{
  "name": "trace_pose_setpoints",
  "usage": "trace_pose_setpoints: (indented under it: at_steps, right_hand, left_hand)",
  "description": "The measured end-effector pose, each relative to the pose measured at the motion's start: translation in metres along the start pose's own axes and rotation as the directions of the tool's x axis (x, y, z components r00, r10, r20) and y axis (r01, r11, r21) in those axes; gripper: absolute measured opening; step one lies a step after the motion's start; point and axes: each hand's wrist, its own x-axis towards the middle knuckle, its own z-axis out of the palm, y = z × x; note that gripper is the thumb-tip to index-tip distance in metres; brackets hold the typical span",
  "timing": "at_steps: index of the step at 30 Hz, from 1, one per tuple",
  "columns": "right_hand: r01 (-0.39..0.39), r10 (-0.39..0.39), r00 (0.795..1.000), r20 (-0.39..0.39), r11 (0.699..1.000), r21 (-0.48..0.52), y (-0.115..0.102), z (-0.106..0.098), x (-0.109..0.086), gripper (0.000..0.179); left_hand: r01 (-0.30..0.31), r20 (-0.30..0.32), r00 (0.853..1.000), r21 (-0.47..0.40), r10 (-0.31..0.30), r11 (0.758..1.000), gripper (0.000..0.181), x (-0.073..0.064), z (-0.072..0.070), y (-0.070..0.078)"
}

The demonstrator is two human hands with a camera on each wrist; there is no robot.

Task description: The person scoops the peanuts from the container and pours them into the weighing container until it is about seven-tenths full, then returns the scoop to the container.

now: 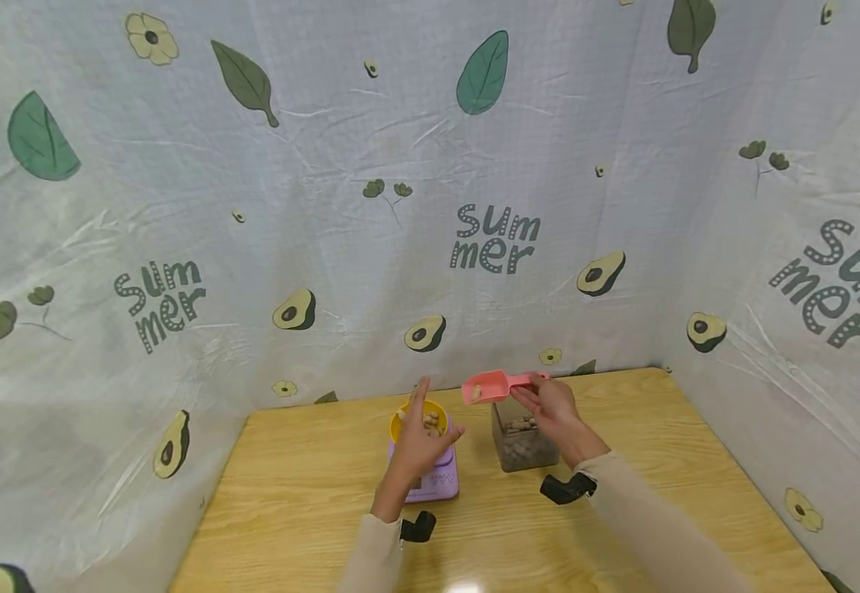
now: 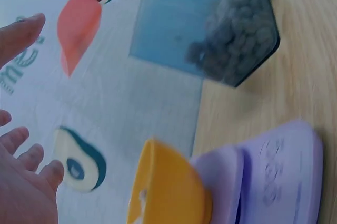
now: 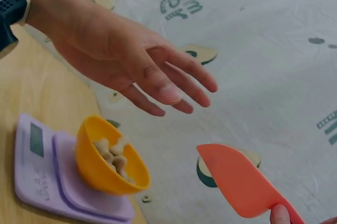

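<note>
My right hand (image 1: 554, 409) grips the handle of a pink-red scoop (image 1: 491, 385), held up above the table. A peanut-like piece (image 1: 477, 393) lies in the scoop near its lip. Left of it my left hand (image 1: 421, 445) is raised over a yellow bowl (image 3: 105, 163), fingers spread, holding nothing. The bowl holds several tan, peanut-like pieces (image 3: 117, 161) and sits on a lilac kitchen scale (image 1: 433, 486). Under the right hand stands a see-through grey bin (image 1: 506, 449) with many similar pieces in its bottom; the hand hides part of it.
Everything stands on a light wooden table (image 1: 296, 494). A white cloth (image 1: 356, 263) printed with avocados and leaves hangs behind and at both sides. The scale and the bin stand side by side near the back edge, with a strip of tabletop between them.
</note>
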Motion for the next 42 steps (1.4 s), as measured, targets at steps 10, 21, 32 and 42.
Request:
trace_pose_setpoints:
  at_steps: [10, 21, 32, 42]
  right_hand:
    - [0.039, -0.041, 0.999, -0.011, 0.989, -0.14, 0.031, 0.035, 0.01, 0.033]
    - [0.155, -0.165, 0.986, -0.002, 0.93, -0.334, 0.058, 0.061, 0.021, 0.03]
    - [0.453, -0.396, 0.892, 0.22, 0.764, -0.459, 0.055, 0.059, 0.011, 0.027]
    - [0.21, -0.21, 0.978, 0.018, 0.966, -0.148, 0.029, 0.014, 0.008, 0.033]
  left_hand:
    - [0.097, -0.08, 0.992, 0.018, -0.095, 0.995, 0.104, -0.013, -0.029, -0.034]
    - [0.238, -0.005, 0.971, 0.016, -0.238, 0.971, 0.111, -0.016, -0.025, -0.071]
    - [0.231, 0.016, 0.973, -0.016, -0.231, 0.973, 0.107, -0.022, -0.024, -0.079]
    - [0.125, -0.078, 0.989, -0.008, -0.126, 0.992, 0.105, -0.018, -0.02, -0.054]
